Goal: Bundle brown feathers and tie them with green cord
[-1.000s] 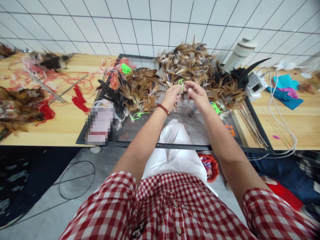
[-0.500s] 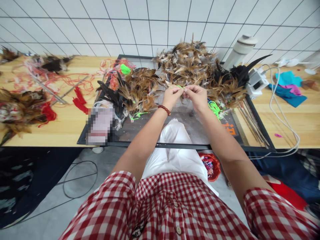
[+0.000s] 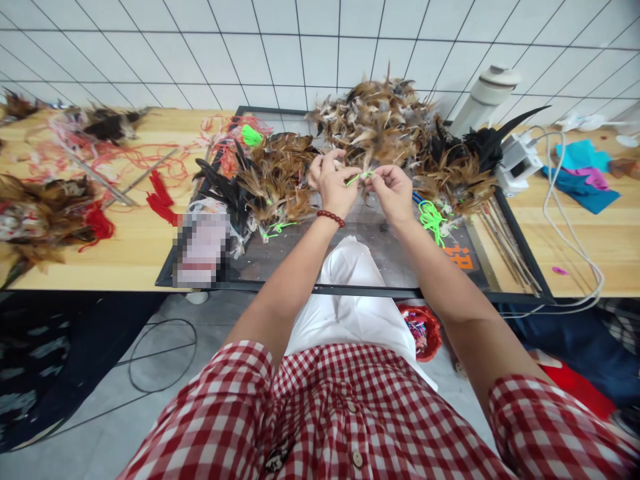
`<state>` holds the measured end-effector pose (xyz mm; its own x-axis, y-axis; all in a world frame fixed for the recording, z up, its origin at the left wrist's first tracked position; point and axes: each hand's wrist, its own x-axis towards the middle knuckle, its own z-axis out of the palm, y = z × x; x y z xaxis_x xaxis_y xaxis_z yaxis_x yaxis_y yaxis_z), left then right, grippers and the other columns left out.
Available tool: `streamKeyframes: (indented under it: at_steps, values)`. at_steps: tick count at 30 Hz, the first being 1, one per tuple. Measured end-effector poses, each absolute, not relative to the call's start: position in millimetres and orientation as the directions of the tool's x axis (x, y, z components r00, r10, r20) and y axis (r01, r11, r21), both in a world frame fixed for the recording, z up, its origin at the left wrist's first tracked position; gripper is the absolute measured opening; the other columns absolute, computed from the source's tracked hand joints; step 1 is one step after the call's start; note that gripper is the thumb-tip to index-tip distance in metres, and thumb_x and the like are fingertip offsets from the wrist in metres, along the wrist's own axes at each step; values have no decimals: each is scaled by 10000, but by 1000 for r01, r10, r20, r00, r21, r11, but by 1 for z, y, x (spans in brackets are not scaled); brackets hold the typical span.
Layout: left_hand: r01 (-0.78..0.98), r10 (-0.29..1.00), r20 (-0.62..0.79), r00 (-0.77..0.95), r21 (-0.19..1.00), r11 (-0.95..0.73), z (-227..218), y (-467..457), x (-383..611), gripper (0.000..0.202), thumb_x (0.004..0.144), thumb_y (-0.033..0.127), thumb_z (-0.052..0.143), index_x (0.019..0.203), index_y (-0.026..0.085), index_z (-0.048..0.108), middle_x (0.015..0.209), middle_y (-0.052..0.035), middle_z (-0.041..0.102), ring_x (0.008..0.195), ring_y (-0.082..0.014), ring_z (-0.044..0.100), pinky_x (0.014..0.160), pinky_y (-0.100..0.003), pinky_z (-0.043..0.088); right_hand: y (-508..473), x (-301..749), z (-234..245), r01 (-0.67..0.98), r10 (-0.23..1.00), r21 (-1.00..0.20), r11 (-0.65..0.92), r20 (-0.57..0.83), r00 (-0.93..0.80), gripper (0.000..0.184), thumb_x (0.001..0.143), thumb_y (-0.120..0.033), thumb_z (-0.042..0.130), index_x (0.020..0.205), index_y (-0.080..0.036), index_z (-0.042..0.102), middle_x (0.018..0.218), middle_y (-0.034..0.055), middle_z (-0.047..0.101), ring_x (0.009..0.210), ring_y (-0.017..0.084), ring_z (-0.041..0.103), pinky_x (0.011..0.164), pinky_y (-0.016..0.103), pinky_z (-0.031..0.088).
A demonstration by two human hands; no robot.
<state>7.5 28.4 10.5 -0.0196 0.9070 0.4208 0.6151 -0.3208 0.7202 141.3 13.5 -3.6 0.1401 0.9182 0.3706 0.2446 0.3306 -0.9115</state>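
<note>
My left hand [image 3: 334,185], a red bead bracelet [image 3: 331,217] at its wrist, pinches a bright green string [image 3: 353,179] between thumb and forefinger; its other fingers are lifted and partly spread. My right hand [image 3: 396,192] has thumb and forefinger closed at the string's other side. Between the two hands a small bunch of feathers [image 3: 367,162] shows, with the string at its pale base. Whether a knot is there is too small to tell. Behind them lies a big heap of brown feathers [image 3: 373,120]. A tangle of green string [image 3: 433,221] rests beside my right wrist.
A black-framed glass board [image 3: 300,263] bears brown feather bunches [image 3: 280,170] and black feathers [image 3: 227,190]. Thin sticks [image 3: 510,247], a white charger [image 3: 519,163] with a cable and a pale bottle [image 3: 484,100] stand right. Scissors [image 3: 426,200] handles seem to show in blue.
My left hand's rear fingers have lifted and opened outward, while thumb and forefinger stay on the string. The feather bunch between the hands shows more now. My right hand has hardly moved.
</note>
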Motion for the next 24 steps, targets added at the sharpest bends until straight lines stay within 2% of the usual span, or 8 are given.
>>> streamKeyframes:
  at_steps: [4,7,11,14,16,19,24]
  values:
    - [535,895,434,105,734,-419,7,32,9,139,909,300,651,865,242,769,1204,-94,687,1241,-269,544,1094,-451,419,12,140,-3,232,932,-920,315,347,108,327,882,-561,654,863,-248,560,828,16,610,779,162,598,743,310,523]
    - [444,856,479,196,735,-513,1,37,8,183,924,345,639,865,213,750,1139,-94,703,1147,-226,619,1057,-385,456,15,143,-4,126,941,-943,308,321,104,256,883,-449,651,800,-239,529,727,-16,553,661,128,534,656,277,479]
    - [280,758,615,215,705,-651,-8,44,7,252,919,431,661,830,207,735,1123,-94,735,1128,-228,659,1051,-390,476,19,149,-5,-41,952,-954,296,291,96,249,857,-377,681,743,-225,520,626,-58,491,548,81,449,568,221,404]
    - [167,733,653,190,714,-680,-12,47,9,280,890,469,705,795,209,739,1041,-84,767,1078,-230,696,1024,-394,508,20,148,-4,-108,954,-951,291,279,109,257,844,-352,716,729,-217,530,591,-72,482,528,64,453,549,193,390]
    - [93,772,621,137,768,-634,-12,46,11,265,861,461,747,780,208,747,988,-76,782,1034,-222,716,1000,-382,529,21,147,-3,-159,959,-949,271,253,125,291,845,-364,737,727,-220,513,586,-77,482,522,60,482,537,183,399]
    - [-44,875,481,59,877,-479,-8,44,15,212,821,412,803,795,206,761,947,-61,796,977,-199,728,938,-339,557,22,144,-3,-220,974,-954,205,178,138,340,845,-417,767,759,-230,496,597,-85,489,513,59,523,538,182,442]
    - [-269,980,176,94,952,-145,0,39,17,158,824,335,816,846,198,739,848,-25,774,766,-113,693,682,-216,530,21,141,-2,-219,983,-968,123,89,161,328,845,-396,768,777,-230,494,632,-79,542,523,51,538,550,175,467]
